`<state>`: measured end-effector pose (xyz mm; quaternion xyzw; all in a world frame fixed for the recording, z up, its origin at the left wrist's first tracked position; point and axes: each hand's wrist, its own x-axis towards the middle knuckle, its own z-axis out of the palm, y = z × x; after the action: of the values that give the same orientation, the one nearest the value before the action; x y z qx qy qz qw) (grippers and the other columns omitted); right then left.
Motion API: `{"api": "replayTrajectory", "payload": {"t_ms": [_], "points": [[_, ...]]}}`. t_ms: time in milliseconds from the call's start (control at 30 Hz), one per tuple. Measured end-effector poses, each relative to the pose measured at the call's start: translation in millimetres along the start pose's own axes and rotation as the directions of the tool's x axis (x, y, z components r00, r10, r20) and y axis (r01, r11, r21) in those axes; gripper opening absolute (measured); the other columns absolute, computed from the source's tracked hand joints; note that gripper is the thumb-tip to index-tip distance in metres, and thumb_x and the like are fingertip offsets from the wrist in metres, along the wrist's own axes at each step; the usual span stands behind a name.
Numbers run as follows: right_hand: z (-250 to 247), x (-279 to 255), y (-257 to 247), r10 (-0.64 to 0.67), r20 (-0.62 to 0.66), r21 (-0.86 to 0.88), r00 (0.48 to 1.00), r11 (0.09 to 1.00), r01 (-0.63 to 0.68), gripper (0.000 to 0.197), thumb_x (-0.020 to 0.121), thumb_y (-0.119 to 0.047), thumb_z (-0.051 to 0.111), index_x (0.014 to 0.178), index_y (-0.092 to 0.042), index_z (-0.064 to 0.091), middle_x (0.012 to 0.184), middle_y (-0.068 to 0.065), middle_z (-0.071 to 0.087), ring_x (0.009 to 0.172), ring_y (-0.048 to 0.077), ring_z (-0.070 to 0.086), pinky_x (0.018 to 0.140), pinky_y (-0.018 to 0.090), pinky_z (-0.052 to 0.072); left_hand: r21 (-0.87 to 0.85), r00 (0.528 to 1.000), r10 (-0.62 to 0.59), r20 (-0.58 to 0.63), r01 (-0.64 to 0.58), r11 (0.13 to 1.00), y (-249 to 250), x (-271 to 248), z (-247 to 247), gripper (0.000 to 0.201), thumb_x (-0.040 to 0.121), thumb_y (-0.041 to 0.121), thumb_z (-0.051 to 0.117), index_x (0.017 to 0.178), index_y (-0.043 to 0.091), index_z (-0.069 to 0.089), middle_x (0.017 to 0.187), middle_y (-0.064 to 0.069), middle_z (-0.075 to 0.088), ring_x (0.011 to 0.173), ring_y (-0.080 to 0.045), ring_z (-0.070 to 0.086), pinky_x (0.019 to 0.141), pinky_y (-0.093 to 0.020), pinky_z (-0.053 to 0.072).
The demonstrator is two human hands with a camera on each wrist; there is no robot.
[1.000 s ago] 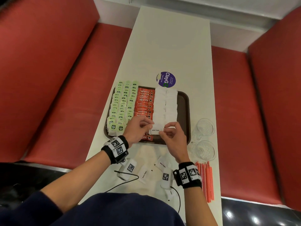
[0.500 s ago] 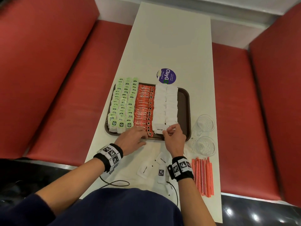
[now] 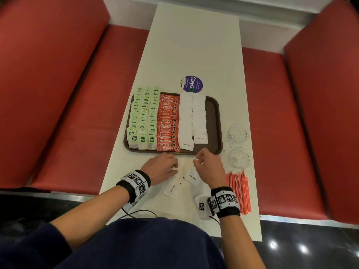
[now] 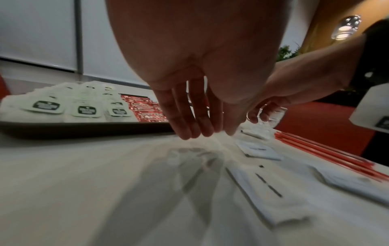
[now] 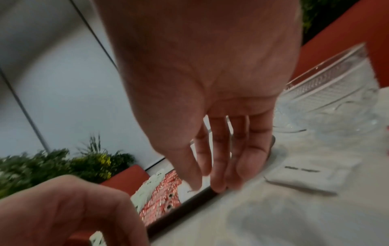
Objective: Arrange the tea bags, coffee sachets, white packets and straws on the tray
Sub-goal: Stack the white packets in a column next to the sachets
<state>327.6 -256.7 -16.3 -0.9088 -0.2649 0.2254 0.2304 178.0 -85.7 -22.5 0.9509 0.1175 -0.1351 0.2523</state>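
A brown tray (image 3: 213, 121) holds rows of green tea bags (image 3: 144, 119), red coffee sachets (image 3: 168, 123) and white packets (image 3: 192, 117). Loose white packets (image 3: 191, 177) (image 3: 171, 189) lie on the table in front of it. Red straws (image 3: 238, 192) lie at the right. My left hand (image 3: 161, 167) hovers just short of the tray's near rim, fingers straight in the left wrist view (image 4: 200, 123), holding nothing. My right hand (image 3: 208, 165) is beside it over the loose packets, fingers relaxed and empty (image 5: 221, 166).
Two clear glass cups (image 3: 238, 133) (image 3: 239, 158) stand right of the tray. A purple round sticker (image 3: 192, 84) lies beyond it. Red bench seats flank the narrow white table (image 3: 194, 45). A cable (image 3: 136, 212) runs near the front edge.
Both hands have pulled back from the tray toward me. The white packet they were handling now lies at the near end of the white rows.
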Motion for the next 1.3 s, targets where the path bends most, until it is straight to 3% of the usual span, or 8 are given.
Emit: {"api": "replayTrajectory", "payload": {"t_ms": [167,433,567,733,833,1033,1100,1300], "points": [[30,-35,17,-0.016,0.137,-0.227,0.99,0.973,0.047,0.043,0.095,-0.035,0.079,0.131,-0.025,0.058,0.126,0.0,0.061,0.119,0.024,0.058,0.093,0.043,0.055,0.129,0.984,-0.002,0.177,-0.021,0.991,13,-7,23,0.041,0.097,0.041,0.075,0.128,0.018,0.06,0.128,0.0,0.051,0.118,-0.023,0.047,0.082,-0.047,0.055],[44,-49,22,-0.006,0.041,-0.122,0.999,0.992,0.011,0.021,0.1,-0.025,0.075,0.115,-0.021,0.06,0.128,0.006,0.051,0.119,0.027,0.049,0.095,0.038,0.051,0.114,0.992,0.006,0.122,-0.02,0.993,11,-10,39,0.007,0.103,0.009,0.059,0.109,0.012,0.058,0.115,-0.009,0.055,0.106,-0.03,0.054,0.083,-0.048,0.053],[43,-50,23,-0.056,0.001,-0.079,0.998,0.995,0.056,0.015,0.101,-0.02,0.07,0.109,-0.021,0.057,0.11,0.004,0.063,0.105,0.028,0.058,0.086,0.042,0.051,-0.068,0.994,-0.052,0.095,0.059,0.996,11,-13,28,0.01,0.103,0.009,0.059,0.105,0.016,0.052,0.105,-0.007,0.06,0.093,-0.028,0.057,0.077,-0.039,0.045],[31,-56,16,-0.096,-0.058,0.265,0.994,0.958,0.108,0.029,0.09,-0.016,0.084,0.098,-0.031,0.06,0.102,-0.01,0.066,0.097,0.009,0.063,0.082,0.028,0.051,-0.43,0.984,-0.177,-0.023,0.149,0.89,2,-18,18,0.019,0.101,0.004,0.064,0.114,0.018,0.063,0.087,-0.002,0.072,0.073,-0.014,0.07,0.073,-0.029,0.059],[23,-59,14,-0.053,-0.061,0.372,0.997,0.925,0.072,0.037,0.086,-0.017,0.09,0.103,-0.032,0.061,0.1,-0.009,0.067,0.088,0.008,0.065,0.074,0.021,0.052,-0.34,0.981,-0.19,-0.048,0.163,0.926,-2,-14,18,0.014,0.103,0.021,0.07,0.115,0.015,0.072,0.088,0.003,0.072,0.077,-0.011,0.066,0.082,-0.032,0.059],[11,-56,18,0.005,-0.012,0.39,1.0,0.921,0.0,0.025,0.085,-0.023,0.092,0.099,-0.029,0.072,0.085,-0.007,0.073,0.073,0.001,0.064,0.069,0.02,0.051,-0.092,0.987,-0.15,0.053,0.155,0.984,9,-10,37,0.051,0.095,0.062,0.069,0.128,0.025,0.058,0.118,0.003,0.055,0.106,-0.02,0.058,0.09,-0.044,0.054],[5,-54,21,-0.022,0.006,0.391,1.0,0.92,0.017,0.014,0.09,-0.03,0.088,0.093,-0.029,0.075,0.086,-0.009,0.076,0.076,0.007,0.071,0.071,0.027,0.055,-0.029,0.995,-0.084,0.047,0.085,0.996,12,-8,42,0.045,0.096,0.052,0.072,0.13,0.026,0.057,0.124,0.002,0.051,0.112,-0.021,0.055,0.089,-0.046,0.054],[-10,-56,25,-0.055,0.04,0.362,0.998,0.932,0.037,0.006,0.1,-0.028,0.078,0.106,-0.028,0.077,0.091,-0.012,0.08,0.084,0.004,0.074,0.076,0.022,0.054,-0.083,0.996,-0.052,0.073,0.058,0.995,20,3,38,0.013,0.097,0.02,0.073,0.102,0.018,0.061,0.113,-0.001,0.053,0.104,-0.026,0.056,0.089,-0.041,0.052]]}}
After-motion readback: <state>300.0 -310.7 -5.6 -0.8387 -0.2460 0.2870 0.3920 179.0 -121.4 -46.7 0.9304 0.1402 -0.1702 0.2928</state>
